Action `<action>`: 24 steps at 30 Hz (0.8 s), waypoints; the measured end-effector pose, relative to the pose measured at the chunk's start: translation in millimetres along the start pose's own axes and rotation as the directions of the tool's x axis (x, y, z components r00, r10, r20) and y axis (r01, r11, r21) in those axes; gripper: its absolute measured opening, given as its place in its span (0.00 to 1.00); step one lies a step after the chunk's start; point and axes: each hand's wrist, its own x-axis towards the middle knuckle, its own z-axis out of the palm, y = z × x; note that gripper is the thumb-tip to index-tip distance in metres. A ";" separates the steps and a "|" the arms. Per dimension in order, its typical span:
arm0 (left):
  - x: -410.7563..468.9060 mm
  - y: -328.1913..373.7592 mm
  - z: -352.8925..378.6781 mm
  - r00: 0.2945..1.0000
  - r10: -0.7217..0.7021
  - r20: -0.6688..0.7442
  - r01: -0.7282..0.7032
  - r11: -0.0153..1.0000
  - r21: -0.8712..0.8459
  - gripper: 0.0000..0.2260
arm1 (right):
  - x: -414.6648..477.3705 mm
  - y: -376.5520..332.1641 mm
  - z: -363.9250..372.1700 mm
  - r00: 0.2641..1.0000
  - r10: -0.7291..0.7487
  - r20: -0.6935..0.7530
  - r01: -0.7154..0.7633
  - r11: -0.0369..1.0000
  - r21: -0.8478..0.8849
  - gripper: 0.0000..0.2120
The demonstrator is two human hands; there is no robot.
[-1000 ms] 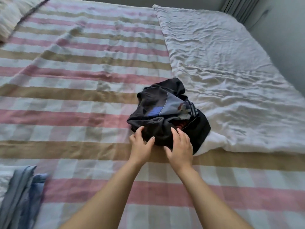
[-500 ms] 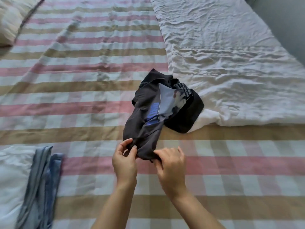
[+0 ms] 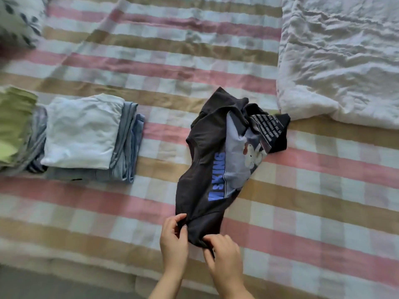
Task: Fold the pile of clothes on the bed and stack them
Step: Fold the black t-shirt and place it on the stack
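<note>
Head view: black graphic T-shirt, crumpled, on the striped bedsheet, right of the folded stack.
Your left hand and right hand sit close together, each pinching the shirt's near edge; spread them apart along that edge and lay the shirt flat before folding.

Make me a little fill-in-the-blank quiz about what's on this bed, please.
1. The left hand and the right hand pinch the near end of a ___ T-shirt.
2. Its big lettering is ___.
3. The folded stack lies to the person's ___.
4. The crumpled duvet is ___.
Missing words: black; blue; left; white.
</note>
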 end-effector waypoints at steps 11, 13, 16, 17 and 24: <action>30.0 -9.2 -2.6 0.965 -0.254 0.056 0.255 0.967 -0.004 0.07 | 91.6 -25.0 -56.7 0.961 -0.180 0.211 0.190 0.981 -0.032 0.09; 47.1 -0.3 1.3 0.935 -0.354 0.037 0.355 0.924 -0.142 0.05 | 139.1 -40.3 -73.7 0.940 -0.311 0.138 0.310 0.950 0.028 0.08; 76.4 3.1 11.7 0.860 -0.507 0.061 0.507 0.834 -0.220 0.08 | 209.9 -53.4 -80.9 0.885 -0.421 0.199 0.442 0.894 -0.073 0.10; 84.3 2.1 15.6 0.833 -0.546 0.091 0.550 0.800 -0.240 0.11 | 232.9 -53.4 -78.7 0.863 -0.454 0.223 0.489 0.861 -0.140 0.11; 98.0 -5.5 35.6 0.724 -0.620 0.303 0.678 0.557 -0.480 0.11 | 327.2 -38.3 -58.9 0.725 -0.472 0.502 0.682 0.592 -0.430 0.17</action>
